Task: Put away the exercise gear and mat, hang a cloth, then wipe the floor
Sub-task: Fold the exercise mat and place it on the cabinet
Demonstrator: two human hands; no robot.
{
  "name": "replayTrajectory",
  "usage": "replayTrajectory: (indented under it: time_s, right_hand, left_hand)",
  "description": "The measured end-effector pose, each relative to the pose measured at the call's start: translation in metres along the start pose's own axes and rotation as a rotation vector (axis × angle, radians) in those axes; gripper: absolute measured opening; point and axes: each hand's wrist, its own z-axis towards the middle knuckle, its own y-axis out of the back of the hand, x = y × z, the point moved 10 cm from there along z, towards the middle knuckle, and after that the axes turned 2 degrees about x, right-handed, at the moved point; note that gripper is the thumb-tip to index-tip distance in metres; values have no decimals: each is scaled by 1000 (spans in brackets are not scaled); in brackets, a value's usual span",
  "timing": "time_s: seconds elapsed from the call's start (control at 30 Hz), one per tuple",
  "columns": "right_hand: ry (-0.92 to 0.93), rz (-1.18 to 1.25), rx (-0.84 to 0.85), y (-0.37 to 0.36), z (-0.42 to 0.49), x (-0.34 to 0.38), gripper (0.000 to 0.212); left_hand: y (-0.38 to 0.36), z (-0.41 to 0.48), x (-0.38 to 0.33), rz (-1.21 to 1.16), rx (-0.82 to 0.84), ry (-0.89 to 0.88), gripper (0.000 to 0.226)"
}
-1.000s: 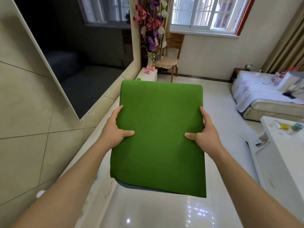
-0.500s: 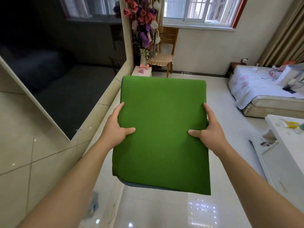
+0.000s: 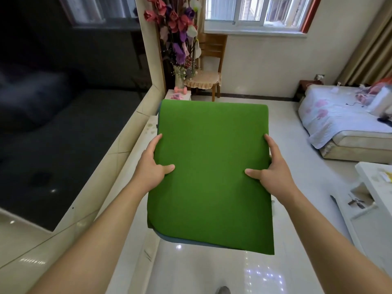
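While the folded green mat [image 3: 212,172] is held in the air between both hands, the left hand [image 3: 151,166] grips its left edge. The right hand [image 3: 273,172] grips its right edge, thumbs on top.

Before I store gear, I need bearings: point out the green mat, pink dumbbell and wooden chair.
green mat [image 3: 212,166], head view, middle of top face
pink dumbbell [image 3: 180,90], head view, handle
wooden chair [image 3: 213,46], head view, backrest

Green mat [image 3: 212,166], pink-flowered white bedsheet [image 3: 331,115]
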Motion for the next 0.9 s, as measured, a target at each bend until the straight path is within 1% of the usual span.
replayTrajectory:
  time_s: [0.17,0.33,0.43,0.63,0.9]
  right_hand:
    - [2,-30,15,18,86,4,106]
    - [11,-33,39,16,160,14,107]
    - [23,-38,47,3,204,19,106]
    - [18,-16,30,-36,296,22,106]
    - [11,-9,0,-70,409,35,106]
  left_hand:
    - [-29,69,-21,-23,-19,-5,91]
    - [-34,136,-30,-35,-40,7,92]
    - [-29,180,-26,-41,-54,16,92]
    - [-12,286,-16,0,-28,0,93]
    - [1,415,-33,6,13,-28,91]
